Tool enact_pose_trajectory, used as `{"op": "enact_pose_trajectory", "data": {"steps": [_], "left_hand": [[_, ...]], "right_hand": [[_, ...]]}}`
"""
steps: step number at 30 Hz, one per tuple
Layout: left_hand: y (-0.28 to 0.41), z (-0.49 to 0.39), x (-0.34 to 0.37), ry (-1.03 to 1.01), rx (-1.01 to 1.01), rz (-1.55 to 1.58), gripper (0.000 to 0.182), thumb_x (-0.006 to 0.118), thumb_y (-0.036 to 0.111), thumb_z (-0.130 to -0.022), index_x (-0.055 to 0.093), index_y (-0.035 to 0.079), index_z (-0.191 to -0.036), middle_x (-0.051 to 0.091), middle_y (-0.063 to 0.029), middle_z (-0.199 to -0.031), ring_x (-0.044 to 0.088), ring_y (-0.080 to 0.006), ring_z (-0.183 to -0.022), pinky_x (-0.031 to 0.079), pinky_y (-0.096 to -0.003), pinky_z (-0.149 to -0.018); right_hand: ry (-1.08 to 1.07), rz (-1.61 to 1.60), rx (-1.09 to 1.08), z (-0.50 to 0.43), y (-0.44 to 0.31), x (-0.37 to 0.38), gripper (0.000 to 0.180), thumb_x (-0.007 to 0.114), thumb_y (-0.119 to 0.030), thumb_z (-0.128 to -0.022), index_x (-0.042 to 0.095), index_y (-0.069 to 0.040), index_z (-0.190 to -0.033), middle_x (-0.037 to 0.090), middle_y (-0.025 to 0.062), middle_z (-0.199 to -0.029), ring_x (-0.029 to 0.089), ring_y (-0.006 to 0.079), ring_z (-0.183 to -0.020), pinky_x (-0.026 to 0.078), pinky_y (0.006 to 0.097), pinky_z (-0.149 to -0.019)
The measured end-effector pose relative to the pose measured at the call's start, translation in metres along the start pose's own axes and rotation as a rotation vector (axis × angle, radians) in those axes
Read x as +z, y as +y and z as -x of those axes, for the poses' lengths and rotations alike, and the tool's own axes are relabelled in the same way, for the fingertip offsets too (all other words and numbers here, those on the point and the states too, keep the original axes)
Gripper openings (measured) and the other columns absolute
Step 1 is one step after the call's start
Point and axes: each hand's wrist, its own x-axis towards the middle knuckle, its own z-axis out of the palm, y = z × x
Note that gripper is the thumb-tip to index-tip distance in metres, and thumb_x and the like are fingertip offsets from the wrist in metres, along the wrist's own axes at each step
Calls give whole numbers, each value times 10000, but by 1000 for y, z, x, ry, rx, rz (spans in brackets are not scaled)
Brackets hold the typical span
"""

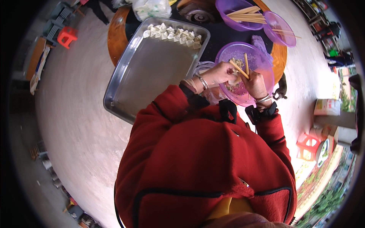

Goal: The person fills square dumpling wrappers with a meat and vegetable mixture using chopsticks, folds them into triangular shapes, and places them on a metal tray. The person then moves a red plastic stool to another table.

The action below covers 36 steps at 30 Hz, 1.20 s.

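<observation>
My left hand [221,73] holds a pale dough wrapper [234,80] over a purple plastic bowl [269,72]. A pair of wooden chopsticks [246,61] is gripped in my right hand [256,85], close beside the wrapper; one stick crosses near my left fingertips. Minced filling [238,61] lies in the bowl below. To the left stands a large metal tray [159,68], with several folded dumplings [171,34] in rows at its far end. My hands hide part of the bowl and wrapper.
Beyond the bowl, another purple bowl [242,26] carries a bundle of chopsticks [248,17], beside a smaller purple bowl [281,31]. Plastic bags [151,8] lie behind the tray on the round table [117,40]. An animal [281,88] is on the floor at right, near the table.
</observation>
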Motion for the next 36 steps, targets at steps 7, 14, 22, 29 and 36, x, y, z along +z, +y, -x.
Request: {"op": "enact_pose_trajectory", "data": {"steps": [7,14,22,29,36], "left_hand": [[7,9,-13,154,211,-522,196,639,100,-765,687,36,-944,656,-197,-765,664,-219,-668,503,-338,-615],[7,13,-20,162,359,-612,145,678,157,-728,705,78,-846,645,-147,-733,641,-307,-682,494,-379,-606],[-22,54,-150,689,229,-759,119,682,48,-730,716,80,-840,616,-75,-812,604,-231,-760,491,-332,-701],[-53,96,-319,911,-19,-1120,116,614,120,-760,695,109,-842,671,-91,-878,642,-284,-822,503,-371,-744],[-82,61,-389,741,-332,-1525,124,554,102,-750,671,65,-768,668,-147,-881,612,-361,-887,484,-413,-794]], "right_hand": [[-62,-37,-53,-15,-11,6,152,683,-164,-799,629,-30,-844,609,187,-663,624,367,-624,491,427,-541],[-23,59,-120,-12,-12,16,129,689,-91,-766,621,-29,-856,621,166,-687,624,355,-624,497,425,-551],[323,-247,160,12,15,14,184,570,-67,-899,653,-2,-1050,675,40,-816,616,90,-736,485,252,-623],[464,-526,448,27,13,7,215,498,-150,-972,609,-6,-859,467,-58,-672,369,17,-588,295,187,-523],[557,-473,589,31,4,-1,269,471,-204,-990,584,-21,-829,466,-45,-693,342,21,-575,276,182,-513]]}}
